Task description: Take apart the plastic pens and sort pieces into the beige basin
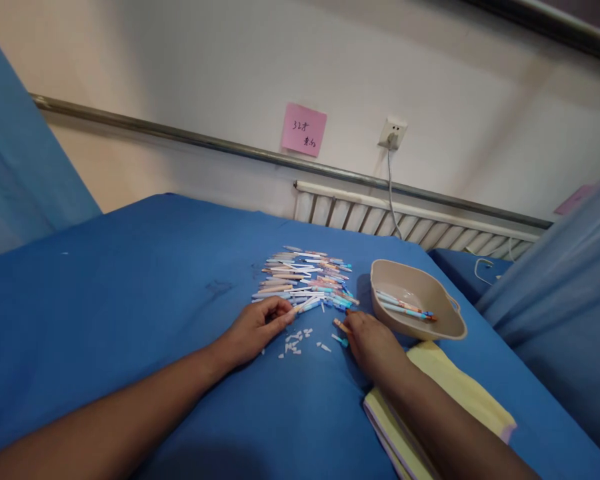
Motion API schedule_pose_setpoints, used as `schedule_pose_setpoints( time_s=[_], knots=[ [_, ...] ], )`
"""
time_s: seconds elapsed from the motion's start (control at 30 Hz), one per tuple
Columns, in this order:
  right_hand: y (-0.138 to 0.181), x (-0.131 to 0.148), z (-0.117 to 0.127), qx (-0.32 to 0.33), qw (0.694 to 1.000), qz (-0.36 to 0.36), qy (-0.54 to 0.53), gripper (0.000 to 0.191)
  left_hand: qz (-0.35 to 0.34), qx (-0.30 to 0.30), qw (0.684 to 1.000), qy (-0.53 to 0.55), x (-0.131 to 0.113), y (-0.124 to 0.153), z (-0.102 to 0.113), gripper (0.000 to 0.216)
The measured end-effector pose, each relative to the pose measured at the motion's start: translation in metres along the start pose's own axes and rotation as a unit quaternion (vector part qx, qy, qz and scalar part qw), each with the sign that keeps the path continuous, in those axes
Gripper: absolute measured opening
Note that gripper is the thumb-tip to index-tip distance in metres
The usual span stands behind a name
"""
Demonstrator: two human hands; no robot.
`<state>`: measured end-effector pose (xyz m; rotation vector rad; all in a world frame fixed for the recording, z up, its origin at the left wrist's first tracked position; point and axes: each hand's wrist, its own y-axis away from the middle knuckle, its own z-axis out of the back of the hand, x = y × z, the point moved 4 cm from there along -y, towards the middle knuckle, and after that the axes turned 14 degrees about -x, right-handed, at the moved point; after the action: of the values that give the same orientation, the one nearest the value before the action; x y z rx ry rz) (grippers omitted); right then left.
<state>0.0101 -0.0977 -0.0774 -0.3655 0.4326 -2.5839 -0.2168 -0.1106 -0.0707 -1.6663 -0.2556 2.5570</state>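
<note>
My left hand (260,328) is closed in a pinch at the near edge of a spread of pen parts. A slim white-and-pale pen piece (303,307) sticks out from its fingertips. My right hand (375,343) is closed around an orange pen part (341,325), with its other end hidden by the fingers. Beneath that hand lies a turquoise pen part (339,341). Pale pen barrels (276,288), white tubes and coloured upper parts lie in rows beyond both hands. Several small white tips (293,344) are scattered between the hands.
A beige plastic basin (453,328) to the right holds a few pens (405,307). A folded yellow cloth (463,393) lies under my right forearm. The blue-covered surface (130,280) reaches towards a wall with a radiator (360,217), a rail and a plugged-in socket (393,132).
</note>
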Motion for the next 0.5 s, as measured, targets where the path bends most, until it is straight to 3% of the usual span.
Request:
schedule_pose_setpoints(
  time_s=[0.13,0.33,0.4,0.5],
  knots=[
    [-0.012,0.005,0.010,-0.066,0.985,-0.056,-0.151,0.012,-0.022,-0.004,1.000,-0.006,-0.003,0.000,0.004,0.029],
    [-0.022,0.004,-0.004,-0.115,0.895,-0.159,-0.401,0.028,-0.032,-0.007,0.999,-0.038,-0.006,0.001,0.009,0.030],
    [-0.022,0.002,-0.012,-0.115,0.876,-0.168,-0.438,0.030,-0.032,-0.005,0.999,-0.040,-0.006,0.001,0.008,0.031],
    [-0.019,0.002,-0.018,-0.105,0.873,-0.158,-0.448,0.031,-0.032,0.004,0.998,-0.045,-0.007,0.001,0.007,0.031]
  ],
)
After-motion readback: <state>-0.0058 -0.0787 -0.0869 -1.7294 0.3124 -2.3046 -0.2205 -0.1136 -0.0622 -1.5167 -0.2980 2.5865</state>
